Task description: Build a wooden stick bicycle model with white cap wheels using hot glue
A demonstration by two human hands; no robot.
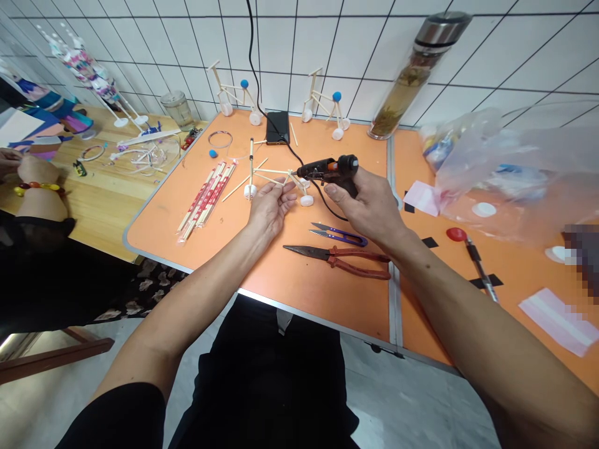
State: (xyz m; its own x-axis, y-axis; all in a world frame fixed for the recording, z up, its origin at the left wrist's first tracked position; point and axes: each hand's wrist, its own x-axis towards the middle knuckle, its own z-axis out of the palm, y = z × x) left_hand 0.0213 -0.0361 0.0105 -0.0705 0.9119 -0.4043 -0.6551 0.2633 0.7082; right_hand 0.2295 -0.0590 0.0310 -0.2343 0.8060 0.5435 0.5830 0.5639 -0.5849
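My right hand (pixel 369 202) is closed around a black glue gun (pixel 334 169), its orange-tipped nozzle pointing left at a small stick model (pixel 276 178). That model is made of thin wooden sticks with white round caps for wheels and rests on the orange table (pixel 318 287). My left hand (pixel 271 202) pinches the sticks of the model from below, fingers pressed together. The gun's black cord (pixel 322 202) loops between my hands and runs up toward the wall.
Red-handled pliers (pixel 346 257) and small purple snips (pixel 339 233) lie just in front of my hands. Wrapped chopsticks (pixel 206 199) lie to the left. Two finished stick models (pixel 236 96) (pixel 325 106), a phone (pixel 277 127), a tea bottle (pixel 414 75) and plastic bags (pixel 496 168) stand behind. Another person's hand (pixel 32 181) works at far left.
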